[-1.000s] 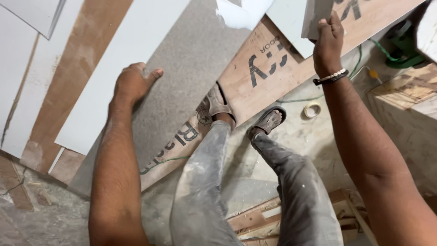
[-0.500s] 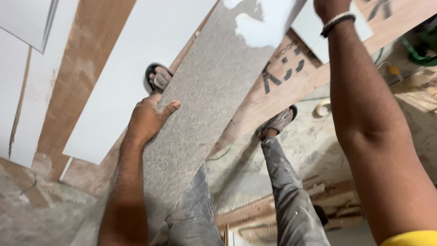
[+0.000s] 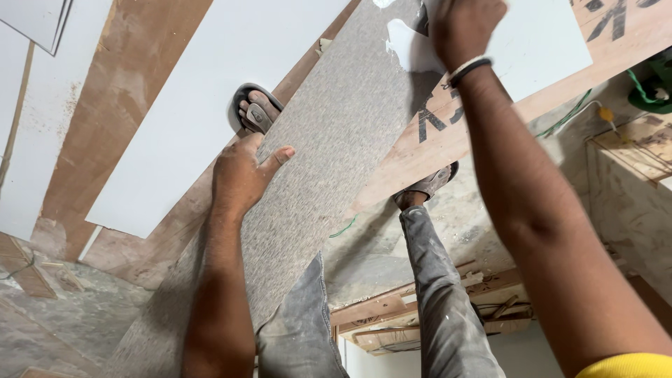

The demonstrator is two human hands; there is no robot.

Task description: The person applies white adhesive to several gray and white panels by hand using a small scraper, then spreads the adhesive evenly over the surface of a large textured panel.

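A long grey speckled laminate sheet [image 3: 336, 161] runs diagonally from the bottom left to the top middle. My left hand [image 3: 241, 175] grips its left edge, thumb on the grey face. My right hand [image 3: 462, 28] holds the sheet's far end near the top, beside a torn white patch [image 3: 406, 42]. My left foot in a sandal [image 3: 255, 112] rests on a white sheet [image 3: 203, 105] just beyond the grey sheet's edge. My right foot [image 3: 427, 187] stands on the brown plywood board [image 3: 490, 105] to the right.
More white sheets [image 3: 28, 140] and brown plywood [image 3: 91, 119] lie at the left. Wood offcuts and slats [image 3: 392, 315] sit on the dusty floor below. A wooden box [image 3: 630, 182] and green wire [image 3: 644, 91] are at the right.
The grey sheet has been lifted closer to me. My left foot stepped forward onto the white sheet. My left hand slid up the sheet's edge; my right hand stayed at the far end.
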